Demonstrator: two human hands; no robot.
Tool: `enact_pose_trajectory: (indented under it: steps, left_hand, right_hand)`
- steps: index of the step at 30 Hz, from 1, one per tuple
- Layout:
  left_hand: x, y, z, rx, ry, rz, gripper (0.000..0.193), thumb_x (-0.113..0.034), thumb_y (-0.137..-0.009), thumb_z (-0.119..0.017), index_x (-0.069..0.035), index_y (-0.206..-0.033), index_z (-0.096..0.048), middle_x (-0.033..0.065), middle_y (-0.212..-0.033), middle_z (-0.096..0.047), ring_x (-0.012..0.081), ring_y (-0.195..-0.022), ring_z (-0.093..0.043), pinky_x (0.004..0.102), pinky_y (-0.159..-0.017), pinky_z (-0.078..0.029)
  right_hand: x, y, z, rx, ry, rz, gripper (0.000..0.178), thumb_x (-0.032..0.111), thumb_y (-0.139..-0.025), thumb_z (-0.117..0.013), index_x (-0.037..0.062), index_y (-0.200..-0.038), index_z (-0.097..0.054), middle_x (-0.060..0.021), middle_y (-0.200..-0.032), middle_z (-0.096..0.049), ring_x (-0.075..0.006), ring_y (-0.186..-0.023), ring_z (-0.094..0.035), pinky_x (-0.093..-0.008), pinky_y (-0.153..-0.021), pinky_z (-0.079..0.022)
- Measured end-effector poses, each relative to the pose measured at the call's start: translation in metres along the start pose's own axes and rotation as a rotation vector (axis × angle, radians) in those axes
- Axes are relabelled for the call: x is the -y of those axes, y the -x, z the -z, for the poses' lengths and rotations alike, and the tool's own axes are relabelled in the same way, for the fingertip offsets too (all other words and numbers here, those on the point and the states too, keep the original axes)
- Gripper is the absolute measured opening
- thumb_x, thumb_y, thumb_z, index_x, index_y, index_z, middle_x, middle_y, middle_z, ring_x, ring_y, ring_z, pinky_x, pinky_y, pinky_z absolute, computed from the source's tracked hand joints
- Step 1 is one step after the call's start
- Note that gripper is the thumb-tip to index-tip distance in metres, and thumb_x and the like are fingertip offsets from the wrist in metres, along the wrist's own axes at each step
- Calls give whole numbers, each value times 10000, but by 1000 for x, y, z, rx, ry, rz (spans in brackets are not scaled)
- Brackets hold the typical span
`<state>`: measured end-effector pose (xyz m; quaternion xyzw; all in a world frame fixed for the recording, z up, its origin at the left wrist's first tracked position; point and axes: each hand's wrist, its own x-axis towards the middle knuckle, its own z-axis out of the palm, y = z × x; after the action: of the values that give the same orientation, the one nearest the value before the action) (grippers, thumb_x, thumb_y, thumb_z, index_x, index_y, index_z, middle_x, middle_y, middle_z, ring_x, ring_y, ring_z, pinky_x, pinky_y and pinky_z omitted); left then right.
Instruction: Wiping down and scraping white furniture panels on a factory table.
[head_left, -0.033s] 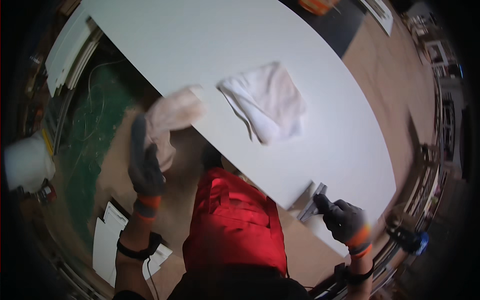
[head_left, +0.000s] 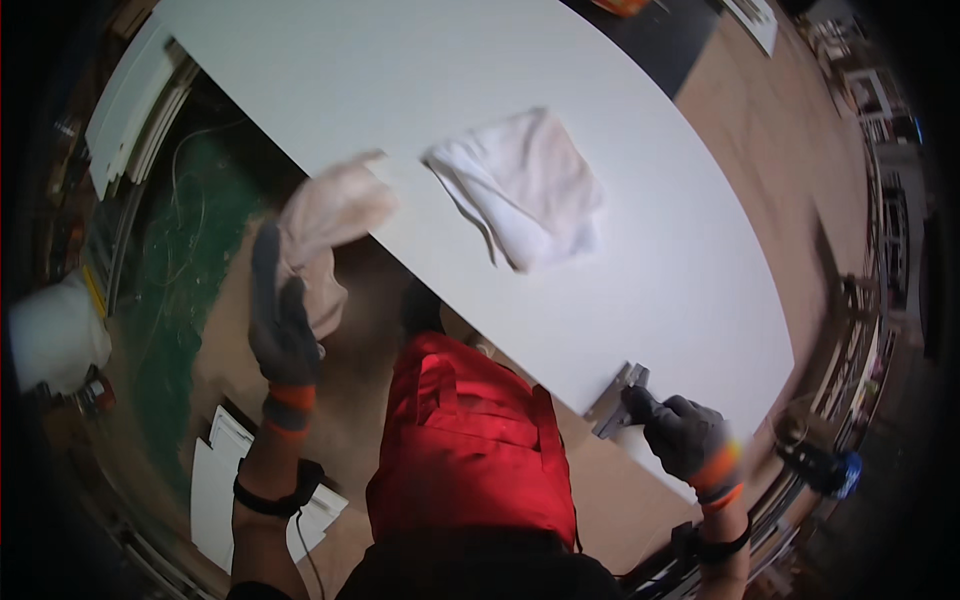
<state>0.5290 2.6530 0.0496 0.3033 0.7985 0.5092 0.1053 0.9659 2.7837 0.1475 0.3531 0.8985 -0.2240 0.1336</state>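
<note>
A large white panel (head_left: 400, 75) with a curved far edge lies slantwise in front of me. My left hand (head_left: 283, 335), in a dark grey glove with an orange cuff, grips a crumpled pale pinkish cloth (head_left: 335, 205) beside the panel's near edge. The cloth's upper end overlaps that edge; whether it touches cannot be told. In the same kind of glove, my right hand (head_left: 685, 437) is closed around a grey scraper-like tool (head_left: 620, 402) with a flat, wide blade, at the panel's near right edge. A folded white-and-pinkish cloth (head_left: 525, 190) rests on the panel.
White panels are stacked (head_left: 130, 110) at the far left, near a green floor patch (head_left: 190, 230). White offcuts (head_left: 220, 480) lie on the brown floor by my left forearm. At the left rim stands a white bag-like bundle (head_left: 60, 335). A dark sheet (head_left: 660, 45) lies beyond the panel.
The panel and folded cloth appear slightly higher and further left in the picture. The cloth in my left hand has shifted a little up and left. The right-hand tool has turned slightly.
</note>
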Motion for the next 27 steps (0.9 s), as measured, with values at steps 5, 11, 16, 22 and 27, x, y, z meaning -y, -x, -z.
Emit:
enact_pose_trajectory:
  steps: [5, 11, 16, 22, 27]
  left_hand:
    - [-21, -1, 9, -61, 19, 46, 445, -181, -1001, -515, 34, -1385, -447, 83, -1365, -526, 146, -1137, -520, 278, -989, -400]
    - [-13, 3, 38, -51, 80, -219, 425, -172, -1004, -494, 31, -1376, -461, 99, -1352, -535, 169, -1193, -499, 298, -1013, -385]
    - [16, 11, 68, -49, 48, -108, 439, -113, -993, -462, 43, -1401, -416, 138, -1435, -459, 249, -1337, -412, 359, -1119, -294]
    - [21, 5, 93, -38, 78, -39, 449, -129, -1000, -455, 42, -1411, -400, 136, -1444, -451, 244, -1349, -402, 364, -1125, -292]
    - [44, -17, 115, -36, 41, -44, 455, -133, -1003, -454, 39, -1419, -389, 134, -1441, -455, 253, -1346, -407, 364, -1122, -297]
  right_hand:
    - [12, 17, -30, 107, 206, -23, 286, 195, -804, -620, 203, -1090, -616, -54, -838, -581, -253, -726, -630, -402, -585, -498]
    - [54, -44, -20, 163, 237, 32, 406, 206, -818, -620, 216, -1221, -574, -82, -864, -591, -256, -737, -645, -399, -594, -508]
    - [106, -115, 6, 294, 245, 84, 450, 212, -836, -611, 199, -1280, -541, -106, -923, -613, -269, -777, -661, -403, -631, -522]
    - [140, -194, 14, 220, 286, 215, 417, 225, -861, -565, 146, -1270, -541, -113, -930, -649, -285, -774, -675, -402, -603, -532]
    - [135, -210, 20, 72, 231, 335, 374, 246, -867, -562, 212, -1239, -552, -104, -822, -623, -293, -684, -653, -412, -558, -520]
